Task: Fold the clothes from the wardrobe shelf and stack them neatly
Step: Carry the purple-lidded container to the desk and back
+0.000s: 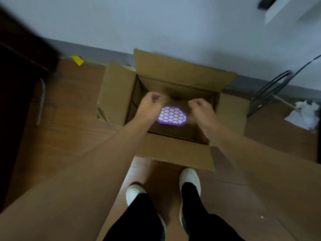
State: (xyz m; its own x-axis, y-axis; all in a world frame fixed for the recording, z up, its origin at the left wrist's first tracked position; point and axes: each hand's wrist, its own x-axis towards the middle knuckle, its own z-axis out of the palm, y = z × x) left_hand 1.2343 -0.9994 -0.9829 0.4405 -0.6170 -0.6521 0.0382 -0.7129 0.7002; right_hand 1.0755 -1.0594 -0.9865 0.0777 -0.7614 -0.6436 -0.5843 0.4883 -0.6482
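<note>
An open cardboard box [119, 94] stands on the wooden floor in front of my feet, its flaps spread out. Inside lies a brown garment [175, 131] with a purple and white honeycomb print [172, 115]. My left hand [150, 103] and my right hand [201, 106] hover over the box, fingers curled, each pinching the garment's far edge at one corner. The fabric stretches between the two hands. The view is blurred, so the exact grip is hard to read.
A dark wardrobe [15, 70] fills the left side. A yellow scrap [77, 60] lies by the wall. Black wire loops [271, 91] and a crumpled white item [305, 113] sit at the right. My white shoes [189, 178] stand just behind the box's near flap.
</note>
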